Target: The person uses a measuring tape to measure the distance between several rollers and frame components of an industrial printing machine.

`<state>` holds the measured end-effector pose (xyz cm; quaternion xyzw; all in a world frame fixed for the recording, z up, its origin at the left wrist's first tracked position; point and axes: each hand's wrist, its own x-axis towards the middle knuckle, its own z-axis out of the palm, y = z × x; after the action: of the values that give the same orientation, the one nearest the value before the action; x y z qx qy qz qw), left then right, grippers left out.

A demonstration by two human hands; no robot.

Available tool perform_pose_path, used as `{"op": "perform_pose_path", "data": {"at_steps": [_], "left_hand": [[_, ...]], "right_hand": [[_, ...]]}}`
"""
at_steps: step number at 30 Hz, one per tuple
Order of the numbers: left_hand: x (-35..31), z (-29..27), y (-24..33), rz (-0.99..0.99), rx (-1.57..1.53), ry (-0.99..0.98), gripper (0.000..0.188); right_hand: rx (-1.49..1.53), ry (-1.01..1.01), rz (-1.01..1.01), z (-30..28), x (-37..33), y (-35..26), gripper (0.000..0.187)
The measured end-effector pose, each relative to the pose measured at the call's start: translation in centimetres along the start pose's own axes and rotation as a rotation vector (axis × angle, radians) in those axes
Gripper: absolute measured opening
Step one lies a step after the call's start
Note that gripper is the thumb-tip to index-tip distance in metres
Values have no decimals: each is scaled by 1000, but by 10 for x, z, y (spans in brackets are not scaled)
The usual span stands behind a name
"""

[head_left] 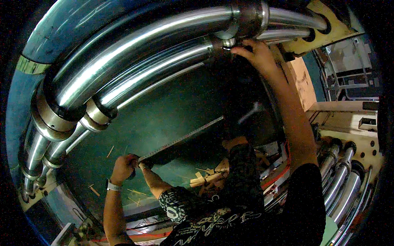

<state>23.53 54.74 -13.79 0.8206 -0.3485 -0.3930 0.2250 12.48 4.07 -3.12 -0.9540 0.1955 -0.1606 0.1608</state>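
My left hand [122, 169], with a pale band on its wrist, is closed around the dark case of a tape measure [132, 160]. From there its pale blade [180, 138] runs out straight, up and to the right over a dark green surface. My right hand [257, 54] reaches far up and grips a shiny metal fitting [228, 43] below a thick collar on the polished steel bars; some of its fingers are hidden behind it. Beside the tape case, a bare limb [155, 181] comes out of a patterned dark garment; I cannot tell whether it is an arm or a leg.
Thick polished steel bars [147, 45] with collars [57, 119] curve across the top and left. Wood scraps [209, 174] and thin strips lie on the green surface [160, 98]. More metal rods [342, 184] and a cream machine plate [328, 24] stand at the right. A red cable [283, 168] runs below.
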Motion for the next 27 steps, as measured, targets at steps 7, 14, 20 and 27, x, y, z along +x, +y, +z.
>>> {"op": "perform_pose_path", "data": {"at_steps": [7, 14, 20, 27], "left_hand": [[-21, 18, -56, 93, -84, 140, 13], [-87, -12, -37, 23, -94, 274, 12], [-124, -62, -8, 96, -6, 417, 11], [-139, -154, 79, 283, 174, 582, 5]], "right_hand": [[754, 201, 575, 92, -52, -57, 48], [1084, 421, 762, 117, -54, -51, 44], [1117, 433, 666, 120, -56, -53, 31], [926, 515, 483, 74, -80, -29, 17]]}}
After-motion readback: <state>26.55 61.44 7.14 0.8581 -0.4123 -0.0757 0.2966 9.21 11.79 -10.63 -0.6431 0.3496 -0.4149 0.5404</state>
